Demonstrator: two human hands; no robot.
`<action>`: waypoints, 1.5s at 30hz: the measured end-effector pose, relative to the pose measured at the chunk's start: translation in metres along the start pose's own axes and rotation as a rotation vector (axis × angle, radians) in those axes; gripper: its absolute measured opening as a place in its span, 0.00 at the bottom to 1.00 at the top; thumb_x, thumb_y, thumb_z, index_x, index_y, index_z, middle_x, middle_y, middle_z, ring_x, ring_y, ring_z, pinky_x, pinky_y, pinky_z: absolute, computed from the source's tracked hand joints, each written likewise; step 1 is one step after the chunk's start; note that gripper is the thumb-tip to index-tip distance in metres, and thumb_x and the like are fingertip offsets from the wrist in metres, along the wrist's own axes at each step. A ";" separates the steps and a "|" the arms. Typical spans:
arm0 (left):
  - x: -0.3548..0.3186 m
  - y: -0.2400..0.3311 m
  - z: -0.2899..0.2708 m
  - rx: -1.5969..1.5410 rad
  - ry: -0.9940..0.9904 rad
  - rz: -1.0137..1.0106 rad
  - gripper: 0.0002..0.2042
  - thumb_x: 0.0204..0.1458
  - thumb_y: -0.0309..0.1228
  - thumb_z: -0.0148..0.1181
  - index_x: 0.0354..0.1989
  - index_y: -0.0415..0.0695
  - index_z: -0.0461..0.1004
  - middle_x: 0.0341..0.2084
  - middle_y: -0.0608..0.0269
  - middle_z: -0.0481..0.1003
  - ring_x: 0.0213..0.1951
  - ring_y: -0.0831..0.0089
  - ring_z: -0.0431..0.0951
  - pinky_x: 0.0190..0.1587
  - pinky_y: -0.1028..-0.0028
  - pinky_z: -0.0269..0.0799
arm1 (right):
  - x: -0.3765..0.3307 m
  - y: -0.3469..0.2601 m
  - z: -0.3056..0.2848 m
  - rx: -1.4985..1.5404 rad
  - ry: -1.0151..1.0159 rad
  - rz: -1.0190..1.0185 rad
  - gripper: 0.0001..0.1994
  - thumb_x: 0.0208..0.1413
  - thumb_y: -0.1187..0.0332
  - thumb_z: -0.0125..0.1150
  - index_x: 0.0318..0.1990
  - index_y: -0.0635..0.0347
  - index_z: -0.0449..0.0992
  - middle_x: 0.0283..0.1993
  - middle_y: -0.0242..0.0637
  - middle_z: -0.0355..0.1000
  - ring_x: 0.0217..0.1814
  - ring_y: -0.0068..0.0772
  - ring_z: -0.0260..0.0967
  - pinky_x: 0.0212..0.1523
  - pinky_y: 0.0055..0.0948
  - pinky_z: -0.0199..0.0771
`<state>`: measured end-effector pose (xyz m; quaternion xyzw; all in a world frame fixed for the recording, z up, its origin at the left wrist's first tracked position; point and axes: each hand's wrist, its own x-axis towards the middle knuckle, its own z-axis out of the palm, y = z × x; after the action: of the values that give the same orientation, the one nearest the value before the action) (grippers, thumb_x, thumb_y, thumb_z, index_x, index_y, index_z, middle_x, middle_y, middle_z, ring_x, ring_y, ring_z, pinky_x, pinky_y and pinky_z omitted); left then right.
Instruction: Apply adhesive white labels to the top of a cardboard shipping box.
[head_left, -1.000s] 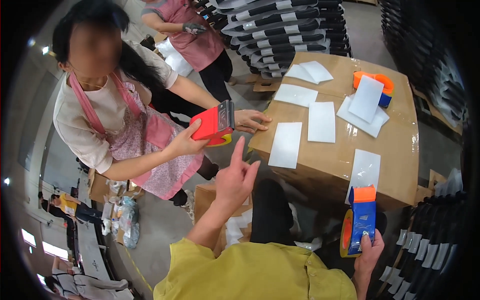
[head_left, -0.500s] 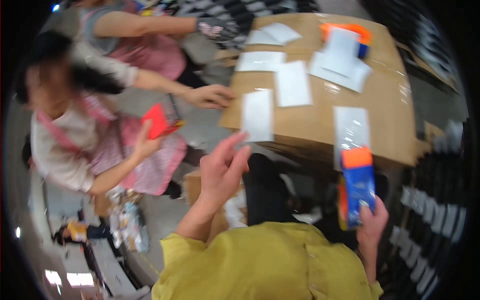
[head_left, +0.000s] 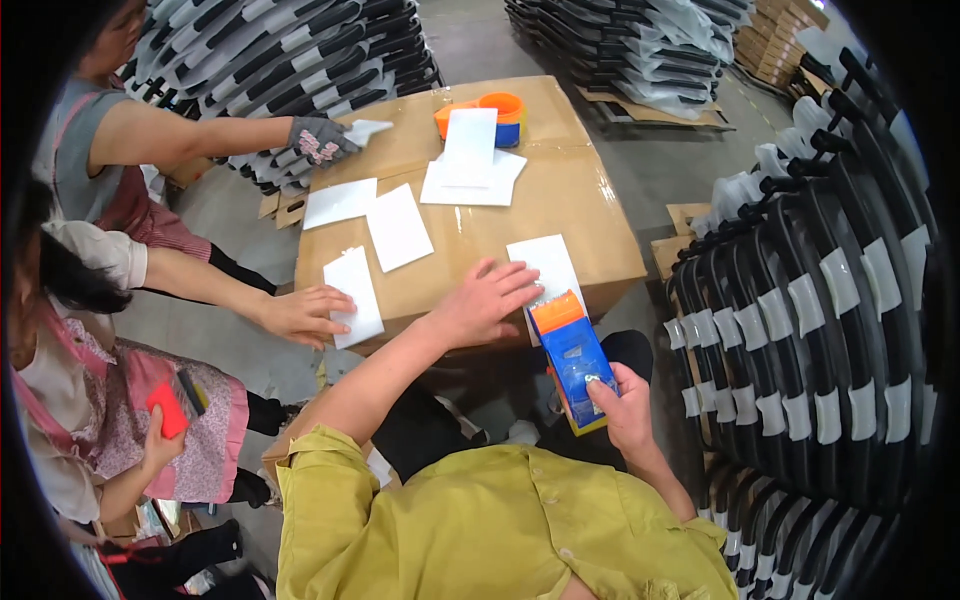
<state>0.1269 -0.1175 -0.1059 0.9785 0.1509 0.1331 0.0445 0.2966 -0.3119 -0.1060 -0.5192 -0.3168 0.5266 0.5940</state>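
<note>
In my right hand (head_left: 630,408) is a blue tape dispenser (head_left: 577,358) with an orange front end, the thumb pressed on its side. The dispenser's front end lies over the lower part of a white sheet (head_left: 545,262) at the near edge of a large cardboard carton (head_left: 470,240). My left hand (head_left: 484,303) is open, palm down, its fingertips at that sheet's left edge. Whether they press on it, I cannot tell. Several other white sheets (head_left: 399,228) lie on the carton, two of them overlapping near a second, orange and blue tape dispenser (head_left: 510,118).
To the left, a co-worker's hand (head_left: 305,312) rests on a white sheet; their other hand holds a red object (head_left: 167,408). Farther back, another person's gloved hand (head_left: 322,142) holds a white piece. Stacked black curved frames (head_left: 800,310) with white wraps stand at right.
My view has turned, so the carton appears farther left. My left hand has moved right to the sheet beside the dispenser. The gloved hand now reaches over the carton with a white piece.
</note>
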 end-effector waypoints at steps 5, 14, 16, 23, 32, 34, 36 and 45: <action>0.012 -0.026 0.014 0.057 0.104 -0.044 0.18 0.46 0.37 0.52 0.47 0.51 0.65 0.49 0.71 0.65 0.54 0.73 0.61 0.56 0.57 0.50 | 0.016 -0.017 0.010 -0.052 -0.007 -0.036 0.13 0.47 0.67 0.58 0.35 0.69 0.70 0.30 0.32 0.70 0.29 0.16 0.64 0.31 0.17 0.65; 0.018 -0.033 0.017 0.092 0.055 -0.126 0.16 0.48 0.34 0.48 0.47 0.51 0.65 0.50 0.71 0.64 0.54 0.71 0.60 0.56 0.57 0.50 | -0.030 -0.018 -0.006 -0.024 0.064 0.099 0.11 0.46 0.69 0.57 0.35 0.69 0.69 0.30 0.34 0.71 0.28 0.16 0.66 0.32 0.17 0.67; 0.016 -0.029 0.016 0.139 0.043 -0.148 0.16 0.48 0.30 0.45 0.48 0.50 0.64 0.51 0.69 0.63 0.54 0.70 0.60 0.56 0.56 0.50 | -0.027 -0.013 -0.006 -0.039 0.069 0.074 0.12 0.47 0.68 0.57 0.34 0.70 0.69 0.31 0.36 0.71 0.30 0.18 0.66 0.33 0.18 0.66; -0.010 0.009 0.001 -0.522 0.499 -0.606 0.10 0.51 0.30 0.46 0.39 0.43 0.69 0.33 0.59 0.72 0.35 0.68 0.73 0.37 0.71 0.68 | -0.021 -0.008 -0.012 -0.061 0.062 0.064 0.13 0.47 0.67 0.57 0.35 0.70 0.70 0.30 0.35 0.71 0.30 0.17 0.65 0.33 0.18 0.65; 0.030 0.044 0.035 -1.818 0.127 -1.110 0.19 0.46 0.42 0.57 0.38 0.38 0.68 0.28 0.58 0.73 0.31 0.75 0.73 0.33 0.77 0.69 | -0.023 -0.008 -0.008 -0.018 0.007 0.063 0.13 0.47 0.66 0.58 0.35 0.69 0.70 0.31 0.34 0.71 0.30 0.17 0.65 0.33 0.18 0.65; 0.034 0.049 0.036 -1.831 0.192 -1.067 0.16 0.46 0.38 0.58 0.37 0.39 0.68 0.27 0.59 0.73 0.30 0.74 0.73 0.33 0.77 0.69 | -0.027 -0.006 -0.010 -0.030 0.023 0.076 0.13 0.47 0.67 0.58 0.36 0.69 0.70 0.31 0.34 0.71 0.30 0.17 0.65 0.33 0.18 0.66; 0.037 0.052 0.031 -1.837 0.263 -1.025 0.14 0.46 0.35 0.58 0.37 0.40 0.68 0.27 0.60 0.74 0.28 0.74 0.74 0.33 0.76 0.69 | -0.032 -0.006 -0.012 -0.040 0.033 0.088 0.13 0.47 0.67 0.58 0.36 0.69 0.70 0.31 0.34 0.71 0.30 0.17 0.65 0.33 0.18 0.66; 0.036 0.056 0.005 -1.902 0.425 -1.080 0.10 0.46 0.33 0.57 0.32 0.41 0.68 0.25 0.60 0.74 0.29 0.73 0.75 0.32 0.75 0.70 | -0.058 -0.025 -0.003 -0.140 0.024 0.092 0.15 0.43 0.74 0.60 0.40 0.69 0.67 0.32 0.33 0.70 0.33 0.17 0.65 0.35 0.20 0.67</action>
<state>0.1776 -0.1593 -0.0949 0.3091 0.3980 0.3226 0.8012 0.2927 -0.3660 -0.0733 -0.5796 -0.3214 0.5236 0.5353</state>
